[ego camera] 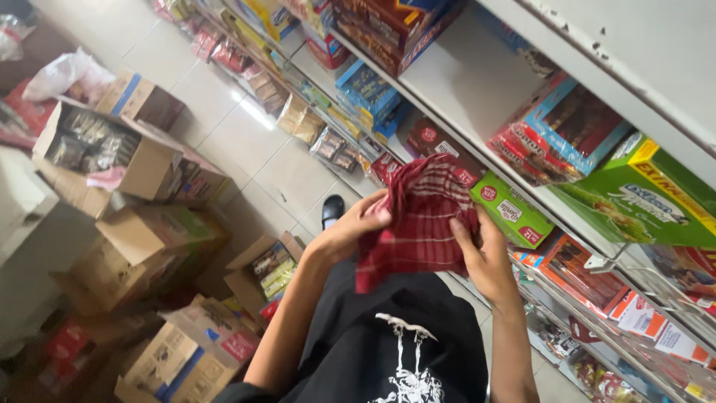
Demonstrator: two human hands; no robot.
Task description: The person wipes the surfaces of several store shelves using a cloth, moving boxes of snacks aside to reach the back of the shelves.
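A red plaid cloth (421,216) hangs bunched in front of my chest, held by both hands. My left hand (350,227) grips its left edge with the fingers curled over the fabric. My right hand (485,257) clasps the cloth's right side, thumb on the front. Just behind the cloth stands a store shelf (462,82) with a green box (511,209) and a dark red box (436,142). Below my arms I see my black shirt with a white print (406,358).
Shelves with boxed and bagged goods run along the right, from near me to the far end. Several open cardboard cartons (104,153) with packets crowd the tiled floor on the left. A black shoe (333,209) shows on the floor ahead.
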